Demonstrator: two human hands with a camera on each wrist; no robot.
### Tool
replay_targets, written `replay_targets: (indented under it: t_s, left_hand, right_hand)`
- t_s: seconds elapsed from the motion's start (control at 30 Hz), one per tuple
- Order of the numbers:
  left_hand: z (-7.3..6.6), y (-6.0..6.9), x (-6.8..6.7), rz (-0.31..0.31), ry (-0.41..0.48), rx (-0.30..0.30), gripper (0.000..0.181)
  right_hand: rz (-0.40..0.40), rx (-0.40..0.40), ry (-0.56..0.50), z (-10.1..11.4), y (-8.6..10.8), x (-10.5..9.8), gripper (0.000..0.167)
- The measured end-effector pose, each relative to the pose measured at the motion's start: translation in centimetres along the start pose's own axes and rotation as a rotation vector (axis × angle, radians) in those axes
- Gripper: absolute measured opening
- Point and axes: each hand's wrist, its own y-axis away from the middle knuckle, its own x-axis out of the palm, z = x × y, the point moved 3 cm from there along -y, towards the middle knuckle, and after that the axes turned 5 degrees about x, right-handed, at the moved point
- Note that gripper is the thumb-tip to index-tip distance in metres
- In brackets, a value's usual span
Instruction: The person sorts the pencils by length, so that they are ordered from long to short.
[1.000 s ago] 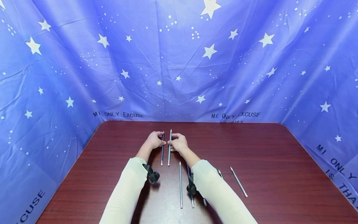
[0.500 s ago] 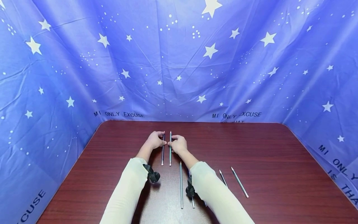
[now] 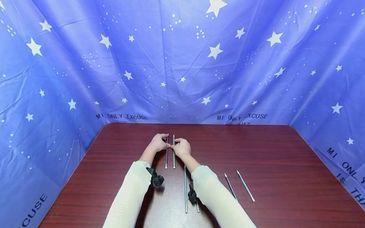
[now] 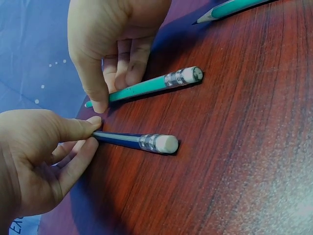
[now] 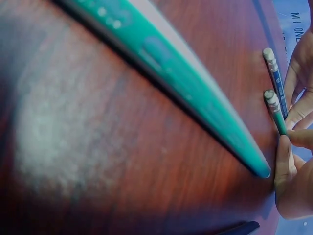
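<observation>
Thumb and fingers of the left hand (image 3: 158,143) are closed in a narrow pinch on the blue pencil (image 4: 128,140); by the right hand (image 3: 183,147) the green pencil (image 4: 142,88) is pinched likewise. Both are held side by side, apart, over the far part of the table (image 3: 271,152), tips pointed away from the person; whether full contact with the wood is made cannot be told. In the head view, the erasers (image 4: 167,144) are seen nearly level, and the gap is slightly wider there than at the tips.

For a neat setting-down, each shaft should be turned lightly until both are parallel, and knuckles should be kept from touching. Fingers are best lifted straight up, so that neither is dragged. The near pencil (image 3: 186,190) could be knocked by the right wrist camera (image 3: 192,193).
</observation>
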Motion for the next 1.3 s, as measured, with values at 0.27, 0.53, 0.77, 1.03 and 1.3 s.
replay_targets:
  t_s: [0.27,0.53,0.77,1.03,1.3]
  left_hand:
    - [0.07,-0.02,0.05,0.002,0.042,-0.014,0.056]
    - [-0.21,-0.03,0.0,-0.006,0.006,0.0,0.055]
    - [-0.18,-0.14,0.16,-0.007,0.03,-0.01,0.055]
    - [0.09,-0.1,0.35,0.007,0.076,-0.017,0.057]
    - [0.22,-0.02,0.27,0.003,0.098,-0.018,0.057]
  right_hand:
    - [-0.009,0.039,0.046,0.18,0.08,0.2,0.03]
    - [-0.03,0.051,0.033,0.18,0.09,0.11,0.027]
    - [-0.04,0.058,0.049,0.01,-0.05,0.16,0.026]
    - [-0.001,0.056,0.006,-0.32,0.04,0.03,0.029]
    - [0.067,0.056,-0.152,-0.4,-0.21,0.06,0.029]
